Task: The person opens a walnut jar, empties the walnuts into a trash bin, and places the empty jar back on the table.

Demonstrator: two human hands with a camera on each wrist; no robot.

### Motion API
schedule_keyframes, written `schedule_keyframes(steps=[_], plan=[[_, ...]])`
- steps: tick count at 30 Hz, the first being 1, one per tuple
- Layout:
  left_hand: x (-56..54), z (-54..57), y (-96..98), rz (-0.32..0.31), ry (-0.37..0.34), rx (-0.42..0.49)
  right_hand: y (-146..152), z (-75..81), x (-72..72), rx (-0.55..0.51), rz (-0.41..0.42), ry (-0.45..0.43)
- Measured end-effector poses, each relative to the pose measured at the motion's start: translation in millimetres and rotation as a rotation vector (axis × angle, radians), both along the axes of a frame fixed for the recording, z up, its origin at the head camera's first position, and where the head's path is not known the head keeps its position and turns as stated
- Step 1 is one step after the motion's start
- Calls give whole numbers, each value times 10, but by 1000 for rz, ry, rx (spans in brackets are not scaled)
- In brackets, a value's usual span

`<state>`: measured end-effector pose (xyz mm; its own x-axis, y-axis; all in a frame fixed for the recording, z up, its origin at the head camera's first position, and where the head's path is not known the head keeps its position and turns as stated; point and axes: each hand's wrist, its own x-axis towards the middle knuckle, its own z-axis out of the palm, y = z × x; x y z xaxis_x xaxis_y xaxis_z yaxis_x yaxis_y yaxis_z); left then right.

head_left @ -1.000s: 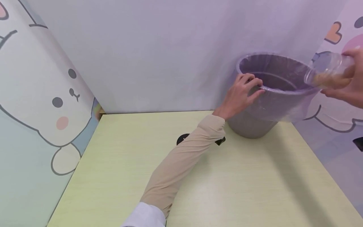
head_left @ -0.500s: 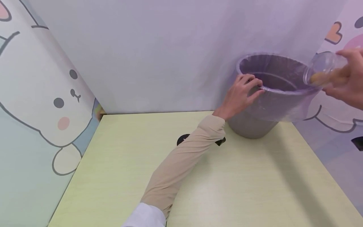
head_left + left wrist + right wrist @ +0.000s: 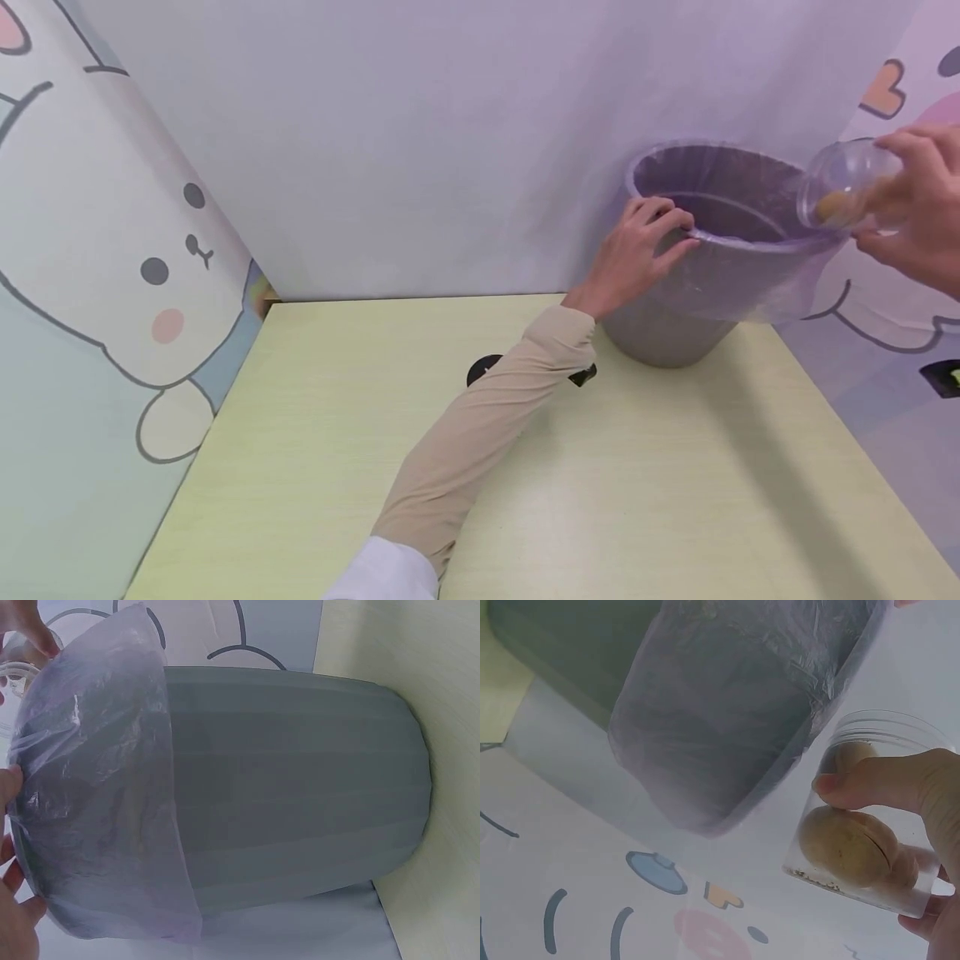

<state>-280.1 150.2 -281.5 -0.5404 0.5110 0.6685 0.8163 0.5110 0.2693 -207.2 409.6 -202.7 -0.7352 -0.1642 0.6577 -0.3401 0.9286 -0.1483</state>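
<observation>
A grey trash can with a thin purplish bag liner folded over its rim stands at the table's far right corner. My left hand grips the near left part of the rim, fingers bent over the edge and thumb outside on the liner. My right hand holds a clear, lidless jar tipped sideways, its mouth over the right part of the rim. Inside the jar, several round tan nut-like pieces show in the right wrist view, one with a dark crack, and small crumbs lie near the base.
A pale yellow-green table lies beneath. Flat black pieces sit partly under my left forearm. A grey-white panel backs the table, and cartoon-printed panels flank it.
My right hand has brought the jar left, further over the can's rim. The tan pieces shift toward the jar's mouth. My left hand stays on the rim.
</observation>
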Motion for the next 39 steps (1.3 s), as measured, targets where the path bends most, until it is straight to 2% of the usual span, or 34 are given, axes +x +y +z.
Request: schedule_keyframes(steps=[7,10,16,24,29,32,39], plan=[[-1,19,-11,15,26,-40,-5,-26,-26,64,-32,-7],[13,27,0,7,14,-65,23,-63,-35,53,14,7],[29,46,17,-1,-12,-88,106,-104,-71,105,126,88],[62,55,36,-17,-27,-80,154,-108,-22,119,81,34],[65,47,38,-20,-30,-64,183,-109,-36,171,167,96],[58,35,44,-21,-22,-63,192,-128,-48,182,186,122],[30,2,49,-30,-5,-49,153,-163,-46,155,114,98]])
